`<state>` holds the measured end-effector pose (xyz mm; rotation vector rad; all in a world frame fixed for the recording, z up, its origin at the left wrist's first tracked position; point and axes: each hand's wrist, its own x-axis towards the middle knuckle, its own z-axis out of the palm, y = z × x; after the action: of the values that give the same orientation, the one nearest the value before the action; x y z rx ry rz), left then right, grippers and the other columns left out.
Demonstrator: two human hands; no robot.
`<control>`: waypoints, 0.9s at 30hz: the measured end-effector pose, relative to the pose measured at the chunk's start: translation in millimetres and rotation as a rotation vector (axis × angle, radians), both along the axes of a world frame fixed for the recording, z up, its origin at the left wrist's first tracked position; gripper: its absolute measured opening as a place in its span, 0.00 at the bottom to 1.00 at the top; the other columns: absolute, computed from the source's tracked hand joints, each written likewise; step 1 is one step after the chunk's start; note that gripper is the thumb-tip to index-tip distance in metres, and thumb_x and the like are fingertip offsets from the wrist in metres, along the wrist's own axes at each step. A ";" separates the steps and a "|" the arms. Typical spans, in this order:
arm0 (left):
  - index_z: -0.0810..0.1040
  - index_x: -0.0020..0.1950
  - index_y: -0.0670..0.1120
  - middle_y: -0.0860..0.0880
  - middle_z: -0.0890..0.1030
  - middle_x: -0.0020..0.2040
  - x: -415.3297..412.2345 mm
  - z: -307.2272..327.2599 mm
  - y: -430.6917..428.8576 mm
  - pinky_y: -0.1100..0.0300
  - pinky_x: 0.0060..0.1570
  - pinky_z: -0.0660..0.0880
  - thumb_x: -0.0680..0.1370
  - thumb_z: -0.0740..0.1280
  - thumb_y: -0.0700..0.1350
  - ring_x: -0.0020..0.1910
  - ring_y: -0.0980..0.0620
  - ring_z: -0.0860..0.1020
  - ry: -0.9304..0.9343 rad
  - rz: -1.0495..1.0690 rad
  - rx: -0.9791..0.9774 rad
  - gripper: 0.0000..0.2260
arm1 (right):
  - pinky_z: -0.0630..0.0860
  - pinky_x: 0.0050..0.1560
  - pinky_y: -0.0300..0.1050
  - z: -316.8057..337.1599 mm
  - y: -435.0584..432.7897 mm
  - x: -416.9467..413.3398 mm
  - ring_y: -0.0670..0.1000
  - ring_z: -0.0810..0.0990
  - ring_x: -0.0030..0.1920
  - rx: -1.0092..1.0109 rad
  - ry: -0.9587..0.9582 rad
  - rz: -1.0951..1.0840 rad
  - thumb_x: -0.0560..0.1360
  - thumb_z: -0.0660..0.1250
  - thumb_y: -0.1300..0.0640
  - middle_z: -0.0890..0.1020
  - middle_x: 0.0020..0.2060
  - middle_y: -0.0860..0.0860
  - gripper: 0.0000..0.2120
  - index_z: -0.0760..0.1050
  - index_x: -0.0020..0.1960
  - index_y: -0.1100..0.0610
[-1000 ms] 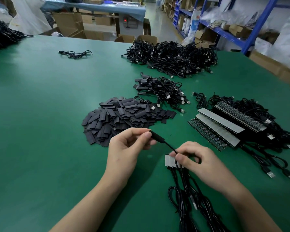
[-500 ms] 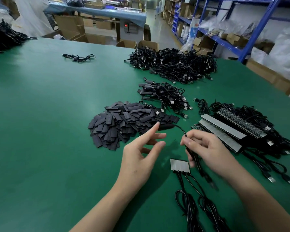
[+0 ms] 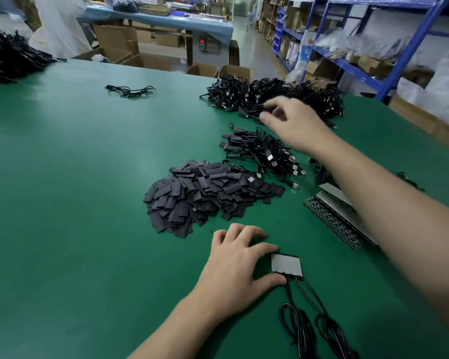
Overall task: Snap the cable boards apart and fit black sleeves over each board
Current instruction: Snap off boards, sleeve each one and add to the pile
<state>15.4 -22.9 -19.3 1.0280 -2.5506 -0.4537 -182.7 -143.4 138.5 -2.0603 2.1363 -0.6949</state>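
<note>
A small grey strip of joined cable boards (image 3: 287, 265) lies near the front of the green table (image 3: 75, 203), its black cables (image 3: 303, 330) trailing toward me. My left hand (image 3: 239, 265) rests flat beside it, with index finger and thumb touching the strip's left edge. My right hand (image 3: 293, 123) is stretched far out over the cable piles, blurred. A thin black cable with a sleeved end (image 3: 245, 114) lies at its fingertips; whether the fingers hold it is unclear. The heap of flat black sleeves (image 3: 200, 198) sits mid-table.
A small pile of sleeved cables (image 3: 259, 151) lies beyond the sleeves, with a large cable heap (image 3: 270, 97) at the far edge. Long unsnapped board strips (image 3: 332, 218) lie under my right forearm. One loose cable (image 3: 130, 90) lies far left. Blue shelving (image 3: 389, 68) stands on the right.
My right hand has carried the sleeved cable away from me to the far piles. My left hand has dropped onto the table beside the remaining board strip.
</note>
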 end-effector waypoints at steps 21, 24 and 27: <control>0.79 0.54 0.42 0.50 0.84 0.39 0.9 16.5 1.3 0.65 0.42 0.76 0.78 0.70 0.48 0.37 0.54 0.83 0.788 -0.012 0.783 0.10 | 0.75 0.35 0.37 -128.6 182.1 11.3 0.51 0.82 0.35 0.149 -0.963 0.134 0.80 0.71 0.58 0.86 0.38 0.54 0.04 0.82 0.48 0.57; 0.77 0.46 0.41 0.49 0.83 0.35 0.8 14.3 2.5 0.66 0.39 0.75 0.82 0.67 0.47 0.34 0.51 0.83 0.726 -0.023 0.743 0.11 | 0.79 0.39 0.43 -130.8 185.2 13.8 0.49 0.82 0.37 0.148 -0.966 0.135 0.77 0.72 0.50 0.86 0.39 0.56 0.08 0.81 0.47 0.54; 0.76 0.44 0.45 0.48 0.82 0.35 0.4 12.4 4.6 0.59 0.39 0.76 0.84 0.64 0.49 0.34 0.49 0.82 0.695 -0.041 0.670 0.11 | 0.78 0.41 0.51 -130.9 185.9 15.4 0.49 0.81 0.36 0.178 -0.956 0.156 0.75 0.70 0.43 0.85 0.39 0.58 0.13 0.82 0.48 0.53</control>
<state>15.9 -18.3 -6.9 0.8005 -1.8103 -1.4512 -167.3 42.5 7.6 -1.3403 1.4039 -1.1123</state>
